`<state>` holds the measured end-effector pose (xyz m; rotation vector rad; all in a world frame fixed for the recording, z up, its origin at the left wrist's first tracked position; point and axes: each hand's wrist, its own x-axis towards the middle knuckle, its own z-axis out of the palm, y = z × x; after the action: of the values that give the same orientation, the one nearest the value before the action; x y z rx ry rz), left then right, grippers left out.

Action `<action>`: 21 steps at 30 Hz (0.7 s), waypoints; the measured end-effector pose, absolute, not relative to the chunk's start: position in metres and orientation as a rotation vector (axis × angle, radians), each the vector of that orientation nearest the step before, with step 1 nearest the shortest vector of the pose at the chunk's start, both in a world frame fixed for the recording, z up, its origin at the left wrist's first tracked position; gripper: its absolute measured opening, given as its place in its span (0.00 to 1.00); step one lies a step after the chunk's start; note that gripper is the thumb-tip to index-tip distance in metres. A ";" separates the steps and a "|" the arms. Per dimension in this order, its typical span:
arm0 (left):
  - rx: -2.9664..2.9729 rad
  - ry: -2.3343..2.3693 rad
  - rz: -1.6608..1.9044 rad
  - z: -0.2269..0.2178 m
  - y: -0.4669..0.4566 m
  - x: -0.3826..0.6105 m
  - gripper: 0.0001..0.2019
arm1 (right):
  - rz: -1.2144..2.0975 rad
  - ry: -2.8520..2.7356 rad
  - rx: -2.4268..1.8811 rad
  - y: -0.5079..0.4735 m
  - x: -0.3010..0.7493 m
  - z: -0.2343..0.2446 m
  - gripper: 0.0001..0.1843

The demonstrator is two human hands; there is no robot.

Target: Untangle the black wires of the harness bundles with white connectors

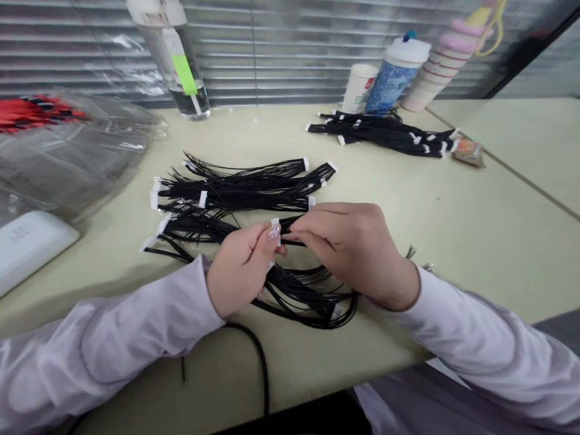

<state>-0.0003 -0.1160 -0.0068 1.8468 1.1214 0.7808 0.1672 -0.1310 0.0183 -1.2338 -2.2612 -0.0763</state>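
Note:
My left hand (242,266) pinches a small white connector (276,232) between thumb and fingers. Black wires run from the connector's right side into the closed fingertips of my right hand (357,251), which grip them close to the housing. Below both hands lies a loose bundle of black wires (312,296), curling toward my right wrist. Just beyond my hands, black wire harnesses (244,192) with white connectors on their ends lie across the table in a loose pile. My fingers hide part of the held wires.
Another harness bundle (385,134) lies at the back right beside a small packet (469,152). Behind stand a white cup (359,89), a blue bottle (394,78) and a clear bottle (181,72). Plastic bags (67,163) and a white case (34,244) sit left. A black cable (261,362) crosses the table's front edge.

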 end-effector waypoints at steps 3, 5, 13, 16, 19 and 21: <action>1.801 1.135 0.768 -0.007 -0.114 0.001 0.18 | -0.036 -2.295 -1.254 -0.127 0.171 0.022 0.12; 1.720 1.156 0.765 -0.007 -0.113 0.003 0.18 | -0.020 -2.321 -1.247 -0.125 0.176 0.025 0.07; 1.454 1.230 0.979 -0.010 -0.103 0.010 0.21 | 0.025 -2.184 -1.319 -0.135 0.186 0.049 0.22; 1.411 1.234 1.049 -0.014 -0.101 0.011 0.20 | 0.067 -2.343 -1.347 -0.141 0.183 0.052 0.26; 1.421 1.237 1.103 -0.016 -0.100 0.012 0.19 | 0.278 -2.578 -1.333 -0.140 0.179 0.046 0.21; 1.431 1.244 1.124 -0.017 -0.100 0.012 0.19 | 0.470 -2.652 -1.290 -0.138 0.178 0.041 0.19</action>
<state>0.0125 -0.0998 -0.0167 1.4308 1.2441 1.1244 0.1777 -0.1384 0.0410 -1.2898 -2.6524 0.4705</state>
